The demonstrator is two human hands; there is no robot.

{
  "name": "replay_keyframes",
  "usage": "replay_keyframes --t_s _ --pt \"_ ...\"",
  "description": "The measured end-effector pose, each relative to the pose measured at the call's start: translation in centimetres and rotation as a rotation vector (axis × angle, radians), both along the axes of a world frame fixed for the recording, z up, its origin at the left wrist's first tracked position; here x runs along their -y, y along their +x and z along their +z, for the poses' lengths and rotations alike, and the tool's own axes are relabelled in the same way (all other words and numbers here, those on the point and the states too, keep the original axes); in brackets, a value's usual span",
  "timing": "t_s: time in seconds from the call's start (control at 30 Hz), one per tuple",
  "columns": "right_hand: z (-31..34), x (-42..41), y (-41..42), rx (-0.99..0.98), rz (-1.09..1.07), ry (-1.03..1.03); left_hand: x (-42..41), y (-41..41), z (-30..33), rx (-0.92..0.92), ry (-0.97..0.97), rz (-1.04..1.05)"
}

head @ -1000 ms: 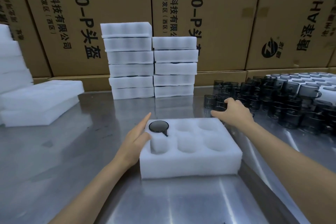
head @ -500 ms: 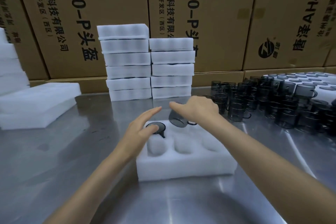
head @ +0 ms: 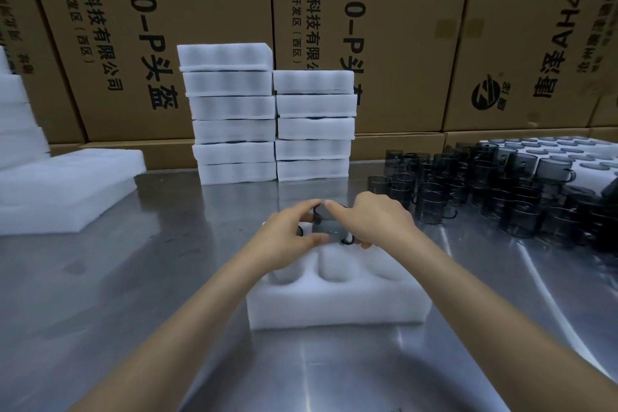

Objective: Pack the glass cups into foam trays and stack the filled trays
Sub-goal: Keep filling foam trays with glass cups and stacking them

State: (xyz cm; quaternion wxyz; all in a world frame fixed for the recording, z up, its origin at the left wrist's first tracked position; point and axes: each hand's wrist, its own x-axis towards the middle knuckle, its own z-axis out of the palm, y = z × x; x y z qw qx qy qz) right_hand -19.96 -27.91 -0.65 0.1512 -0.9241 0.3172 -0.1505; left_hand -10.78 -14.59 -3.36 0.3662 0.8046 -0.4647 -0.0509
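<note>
While both hands pinch a smoky cup (upright), the tray's near pockets gape.

A steel table carries a foam tray, stacked trays, loose foam and glass cups.

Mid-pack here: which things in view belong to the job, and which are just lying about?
Job:
- smoked glass cup, held by left hand and right hand
- foam tray being filled
- loose cups
- two stacks of trays
- spare foam

Lying about:
- cardboard cartons
- steel table
</note>
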Motion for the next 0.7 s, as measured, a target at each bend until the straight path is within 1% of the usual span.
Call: replay_keyframes --t_s 0.1,0.17,0.2,0.23,0.27,0.3,0.33,0.37,0.43,0.5,0.6,0.7 --pt "-0.2 0.3 -0.5 0.033 -0.012 -0.01 0.0 0.0 0.3 -0.014 0.065 -0.028" --pt "-0.4 0.6 -1.0 0.16 0.006 -0.081 -0.3 -0.1 0.5 0.007 0.089 -0.044" --pt "-0.6 0.9 -1.4 0.241 0.078 -0.102 -0.6 -0.3 0.6 0.025 0.08 -0.059" --pt "-0.9 1.2 -1.9 0.294 0.193 -0.07 -1.0 -0.4 0.7 0.067 0.07 -0.085" --pt "-1.3 1.4 -2.4 0.288 0.335 -0.014 -1.4 -0.5 0.7 0.135 0.078 -0.118" --pt "-1.7 1.5 -2.9 0.239 0.465 0.03 -1.9 -0.6 0.6 0.21 0.111 -0.151" --pt "-2.3 1.6 -3.1 0.163 0.548 0.069 -2.3 -0.6 0.4 0.265 0.157 -0.176" --pt "-2.7 1.8 -3.1 0.089 0.58 0.097 -2.5 -0.7 0.3 0.292 0.205 -0.188" --pt "-3.4 1.9 -3.0 -0.041 0.552 0.077 -2.8 -0.8 0.1 0.278 0.29 -0.186" --pt "-3.4 1.8 -2.9 -0.129 0.516 0.031 -2.8 -1.1 0.2 0.259 0.345 -0.178" --pt "-3.1 1.5 -3.1 -0.162 0.52 0.011 -2.7 -1.1 0.3 0.312 0.373 -0.164" --pt "-3.2 1.6 -3.0 -0.124 0.514 0.041 -2.5 -0.9 -0.3 0.359 0.352 -0.153"
